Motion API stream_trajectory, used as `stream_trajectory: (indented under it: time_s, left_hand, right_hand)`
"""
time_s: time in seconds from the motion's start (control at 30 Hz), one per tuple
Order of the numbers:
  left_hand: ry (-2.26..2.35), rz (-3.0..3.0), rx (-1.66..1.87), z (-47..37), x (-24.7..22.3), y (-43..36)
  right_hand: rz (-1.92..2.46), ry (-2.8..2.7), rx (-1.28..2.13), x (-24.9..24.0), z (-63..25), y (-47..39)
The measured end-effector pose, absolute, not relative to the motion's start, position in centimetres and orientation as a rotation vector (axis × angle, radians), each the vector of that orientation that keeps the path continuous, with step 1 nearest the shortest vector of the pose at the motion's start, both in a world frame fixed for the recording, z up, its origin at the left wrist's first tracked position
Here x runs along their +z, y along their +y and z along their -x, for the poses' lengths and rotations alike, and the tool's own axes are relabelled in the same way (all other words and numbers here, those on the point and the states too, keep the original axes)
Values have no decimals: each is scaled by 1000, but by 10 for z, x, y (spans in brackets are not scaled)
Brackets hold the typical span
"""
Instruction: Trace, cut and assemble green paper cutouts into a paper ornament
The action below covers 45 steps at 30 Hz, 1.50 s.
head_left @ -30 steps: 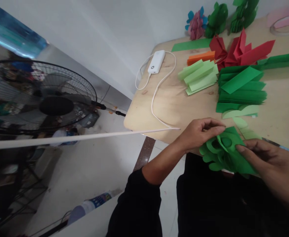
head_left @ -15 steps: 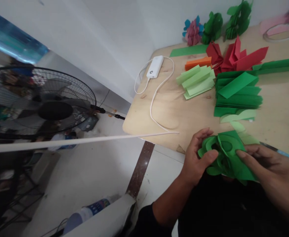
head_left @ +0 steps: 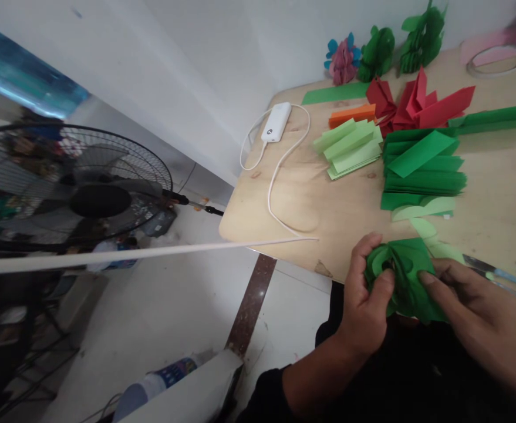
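Between my hands, at the table's near edge, is a green folded paper cutout (head_left: 410,273) with rounded, layered flaps. My left hand (head_left: 367,299) grips its left side, thumb on top and fingers behind. My right hand (head_left: 469,299) pinches the flatter right side between thumb and fingers. Just beyond the cutout lie pale green paper scraps (head_left: 427,232) with curved edges. Light-blue-handled scissors (head_left: 513,279) rest beside my right hand, partly hidden by it. A stack of folded dark green paper (head_left: 425,176) is farther back.
Light green folded strips (head_left: 354,150), an orange strip (head_left: 350,114) and red folded papers (head_left: 416,106) lie on the wooden table (head_left: 302,188). A white power bank (head_left: 276,122) trails a cable across the left edge. Green paper figures (head_left: 376,53) stand by the wall. A fan (head_left: 101,200) is at left.
My left hand has moved right, closer to my right hand, and the green cutout is pressed more tightly together. More of the scissors shows beside my right hand.
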<state>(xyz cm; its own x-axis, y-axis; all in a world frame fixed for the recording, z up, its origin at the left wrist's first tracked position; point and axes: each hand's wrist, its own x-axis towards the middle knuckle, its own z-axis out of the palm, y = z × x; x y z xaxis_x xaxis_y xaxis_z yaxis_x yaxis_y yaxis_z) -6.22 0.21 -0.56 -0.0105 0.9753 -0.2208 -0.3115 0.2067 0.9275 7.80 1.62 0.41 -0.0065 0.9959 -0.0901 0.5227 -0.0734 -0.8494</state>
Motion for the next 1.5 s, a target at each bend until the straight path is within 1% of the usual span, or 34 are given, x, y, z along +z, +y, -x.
stream_trajectory:
  time_s: [0.3,0.5,0.9,1.17,1.33,1.43,1.5]
  left_hand:
    - [1124,-695,1191,56,-7,-3]
    - [1124,-715,1210,53,-7,-4]
    - [1093,-714,1207,50,-9,-3]
    - [1086,-778,1166,56,-3,1]
    - [1218,-1079,1181,67,0,-1]
    - [1315,-1536,1223,75,-2,0]
    - [1292,-1904,1238,80,0,5]
  right_hand:
    - [1708,-1729,730,-7,-77,10]
    - [1754,-1709,657,-16,-75,4]
    - [1757,-1692,695,-7,-73,10]
    - [1886,-1586,747,-9,-78,8]
    - [1912,-1476,884,-7,-74,9]
    - [1888,-1419,930,-8,-72,8]
    - [1879,-1395,910,-10,-71,8]
